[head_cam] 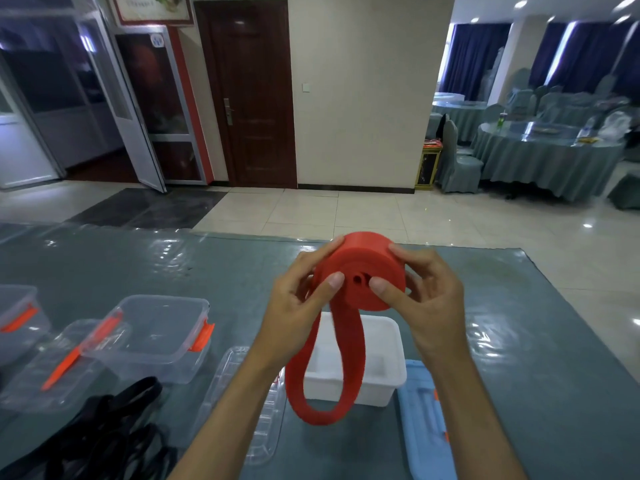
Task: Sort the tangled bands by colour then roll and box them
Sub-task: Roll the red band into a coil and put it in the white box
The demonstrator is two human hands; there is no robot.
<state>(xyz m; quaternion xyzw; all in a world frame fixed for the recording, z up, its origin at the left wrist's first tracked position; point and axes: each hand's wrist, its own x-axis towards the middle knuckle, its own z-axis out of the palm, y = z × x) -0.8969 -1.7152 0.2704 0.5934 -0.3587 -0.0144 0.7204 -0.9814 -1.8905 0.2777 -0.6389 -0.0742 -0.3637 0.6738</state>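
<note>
Two hands: your left hand (294,299) and right hand (424,299) both pinch the red roll (363,271), thumbs on its near face, fingers curled round the rim.
Roll position: held in the air above the white box (377,372), which sits at 6 o'clock from it on the table (225,271).
Loose tail: a long red loop (322,386) hangs from the roll's 7 o'clock side, its bottom dangling in front of the box.
Risk one: ease either thumb and the coil could spring loose (rubber wants to unwind), undoing the turns already made.
Risk two: the hanging loop may twist as you wind, giving a lopsided roll that won't sit flat in the box.
Risk three: the swinging tail could snag the clear lid (249,403) at 7 o'clock.
Band look: wide, flat, matte red, wound tight with a small hollow at the centre.
Waiting: black bands (104,434) lie tangled at 8 o'clock, near the clear containers (156,334).
</note>
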